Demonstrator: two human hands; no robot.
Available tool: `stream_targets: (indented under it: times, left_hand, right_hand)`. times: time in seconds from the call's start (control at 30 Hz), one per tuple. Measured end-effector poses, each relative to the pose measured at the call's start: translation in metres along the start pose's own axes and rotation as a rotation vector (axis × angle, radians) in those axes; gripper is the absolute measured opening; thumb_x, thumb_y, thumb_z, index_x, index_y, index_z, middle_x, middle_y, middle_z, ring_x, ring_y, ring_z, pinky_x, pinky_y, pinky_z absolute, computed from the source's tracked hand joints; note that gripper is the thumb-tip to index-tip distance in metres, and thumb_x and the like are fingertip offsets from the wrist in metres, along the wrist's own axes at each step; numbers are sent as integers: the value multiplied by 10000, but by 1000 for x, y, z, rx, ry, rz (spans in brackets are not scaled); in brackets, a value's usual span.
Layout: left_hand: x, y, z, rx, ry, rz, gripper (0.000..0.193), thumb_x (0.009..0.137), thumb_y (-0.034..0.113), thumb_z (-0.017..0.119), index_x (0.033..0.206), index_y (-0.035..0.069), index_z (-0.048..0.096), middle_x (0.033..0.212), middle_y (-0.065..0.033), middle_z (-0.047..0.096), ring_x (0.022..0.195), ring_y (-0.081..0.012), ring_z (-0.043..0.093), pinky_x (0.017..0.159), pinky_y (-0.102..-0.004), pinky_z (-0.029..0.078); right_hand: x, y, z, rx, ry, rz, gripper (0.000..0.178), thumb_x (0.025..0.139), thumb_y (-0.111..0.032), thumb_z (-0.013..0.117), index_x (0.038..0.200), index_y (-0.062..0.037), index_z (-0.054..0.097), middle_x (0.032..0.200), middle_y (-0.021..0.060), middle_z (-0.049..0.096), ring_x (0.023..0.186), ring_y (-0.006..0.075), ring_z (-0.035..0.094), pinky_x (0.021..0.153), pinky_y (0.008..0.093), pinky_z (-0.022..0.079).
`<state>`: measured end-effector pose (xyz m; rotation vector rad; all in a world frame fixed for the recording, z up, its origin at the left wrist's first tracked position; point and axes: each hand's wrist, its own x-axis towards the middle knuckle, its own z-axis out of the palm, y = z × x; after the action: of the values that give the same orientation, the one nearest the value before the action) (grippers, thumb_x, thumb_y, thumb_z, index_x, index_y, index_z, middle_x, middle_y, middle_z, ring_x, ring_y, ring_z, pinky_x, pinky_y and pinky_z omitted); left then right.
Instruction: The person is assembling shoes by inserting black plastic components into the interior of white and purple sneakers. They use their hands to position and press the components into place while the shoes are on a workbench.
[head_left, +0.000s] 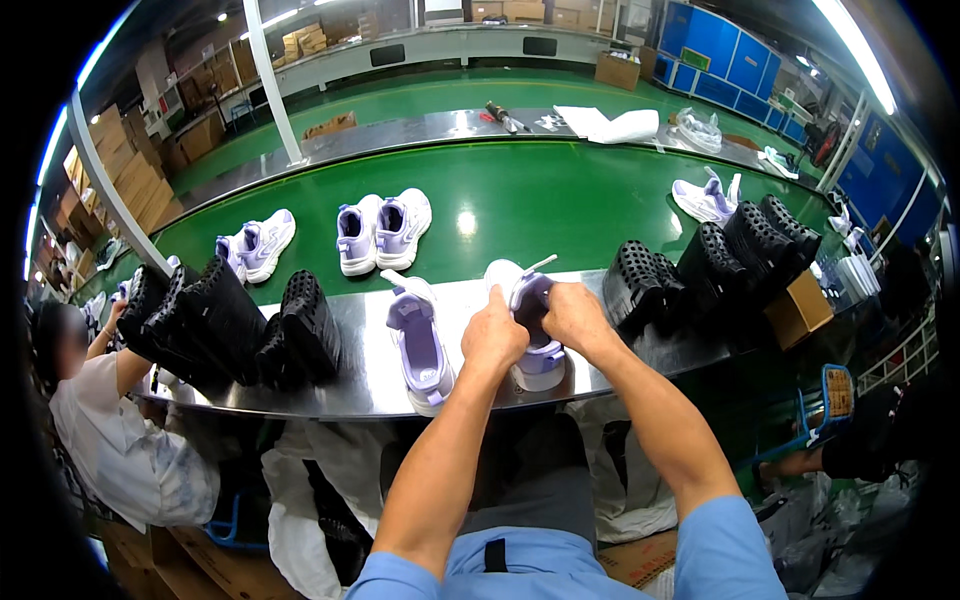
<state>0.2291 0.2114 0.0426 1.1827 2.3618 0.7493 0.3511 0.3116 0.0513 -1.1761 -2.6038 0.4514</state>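
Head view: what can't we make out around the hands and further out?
Left hand, head view: most fingertips hidden behind its own back.
Right hand, head view: fingertips hidden by its knuckles.
White-and-lavender shoe between them, head view: deep inside lost in shadow.
Person at right, head view: cut off by dark rim.
Tool at top centre, head view: too small to identify.

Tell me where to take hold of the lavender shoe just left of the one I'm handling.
Probably by its heel collar, from the near side: the shoe stands heel toward you, opening up, so a thumb could go inside with fingers behind. Your left hand is nearer, though it's on the neighbouring shoe.
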Motion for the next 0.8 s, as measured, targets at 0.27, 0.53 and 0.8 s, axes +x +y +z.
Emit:
stream_targets:
  times: [0.27, 0.53, 0.8]
  left_hand:
    - [-128, -13, -49, -65, 634, 748, 507, 862, 146, 798, 1319, -15, 646, 1133, -214, 676, 1019, -407, 643, 912, -470, 533]
    - [-92, -97, -50, -340, 327, 231, 804, 995, 436, 704, 1559, -60, 419, 1460, -330, 557, 1396, -463, 524, 1186, -468, 402]
    - [-114, -156, -143, 282, 887, 192, 208, 920, 97, 720, 1114, 23, 704, 971, -158, 638, 944, -381, 628, 805, -477, 503]
  right_hand:
    - [-4, 8, 5, 3, -16, 138, 261, 794, -175, 776, 938, 43, 772, 970, 303, 745, 954, 472, 736, 867, 533, 591]
    - [3, -40, 13, 33, -15, 19, 344, 787, -206, 743, 984, 75, 750, 958, 311, 744, 950, 492, 726, 890, 536, 585]
    - [-34, -15, -38, 414, 47, 69, 510, 924, -329, 801, 1152, 116, 700, 875, 187, 767, 712, 220, 752, 662, 339, 587]
